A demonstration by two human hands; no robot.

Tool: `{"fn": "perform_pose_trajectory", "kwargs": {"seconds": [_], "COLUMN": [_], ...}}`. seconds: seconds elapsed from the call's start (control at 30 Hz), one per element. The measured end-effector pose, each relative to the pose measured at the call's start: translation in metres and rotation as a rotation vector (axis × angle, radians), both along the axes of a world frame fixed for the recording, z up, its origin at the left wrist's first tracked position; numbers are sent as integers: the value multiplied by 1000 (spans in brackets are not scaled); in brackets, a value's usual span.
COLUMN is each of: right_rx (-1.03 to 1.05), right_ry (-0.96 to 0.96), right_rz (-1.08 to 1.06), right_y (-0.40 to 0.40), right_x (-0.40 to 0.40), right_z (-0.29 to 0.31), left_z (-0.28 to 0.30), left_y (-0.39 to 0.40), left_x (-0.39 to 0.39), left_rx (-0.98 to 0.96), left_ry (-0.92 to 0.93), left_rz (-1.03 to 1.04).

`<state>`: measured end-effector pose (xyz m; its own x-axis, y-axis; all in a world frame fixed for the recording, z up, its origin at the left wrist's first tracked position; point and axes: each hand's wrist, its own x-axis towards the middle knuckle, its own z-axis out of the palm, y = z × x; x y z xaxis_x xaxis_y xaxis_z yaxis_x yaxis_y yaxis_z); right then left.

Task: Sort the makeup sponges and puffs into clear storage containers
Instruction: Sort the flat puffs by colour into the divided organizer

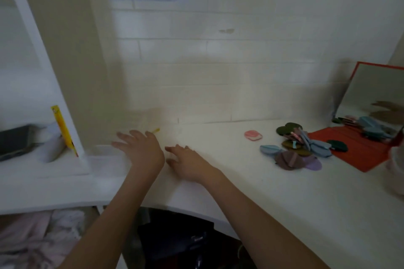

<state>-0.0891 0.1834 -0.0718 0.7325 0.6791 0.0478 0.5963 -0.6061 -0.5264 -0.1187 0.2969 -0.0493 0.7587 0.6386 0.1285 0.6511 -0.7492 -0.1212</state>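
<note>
Rightward, well apart from both empty, spread hands [164, 155], the puffs [299, 146] lie heaped on the counter [240, 181].

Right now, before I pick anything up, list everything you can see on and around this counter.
puffs and sponges pile: count unclear, blue, green, brown, mauve and lilac, loose on the counter's right side, some overlapping the red mat
pink sponge: one, pink, alone on the counter left of the pile
red mat: one, red, flat on the counter at the far right
mirror: one, red-framed, leaning at the far right behind the mat
clear container: one, see-through and blurred, against the wall beyond the left hand
yellow item: one, yellow, upright on the left ledge
counter: one, white
left hand: fingers spread, holding nothing, near the container
right hand: fingers loosely spread, holding nothing, over the counter
</note>
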Motion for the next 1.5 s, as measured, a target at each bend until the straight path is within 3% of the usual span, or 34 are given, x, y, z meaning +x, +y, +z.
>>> {"fn": "perform_pose_trajectory", "kwargs": {"seconds": [0.17,0.27,0.47,0.67,0.83,0.97,1.13,1.27,1.33,1.43,1.5], "right_rx": [49,168,531,666,847,657,469,240,188,127,139], "right_ry": [-262,-144,333,283,288,8,-261,-358,-371,-366,-348], "right_rz": [-166,-279,-357,-336,-468,-452,-343,-201,-134,-99,-103], "right_y": [-6,-16,-41,-49,-59,-71,-87,-105,-113,-121,-123], "right_x": [-1,1,12,11,23,32,47,50,50,51,54], "right_z": [-5,-4,13,16,15,21,42,75,87,93,91], "left_z": [4,-1,3,13,16,26,55,71,71,60,48], "left_y": [-6,-23,-53,-64,-63,-71,-65,-37,-21,-7,-6], "left_x": [-1,0,12,18,18,23,34,49,59,70,77], "left_rx": [3,-9,-145,-359,-263,-274,-592,-648,-683,-890,-901], "left_ry": [-141,-164,-82,-116,-54,-79,-236,-391,-370,-285,-231], "left_rz": [-177,-276,-279,-358,-468,-575,-667,-605,-541,-505,-496]}}
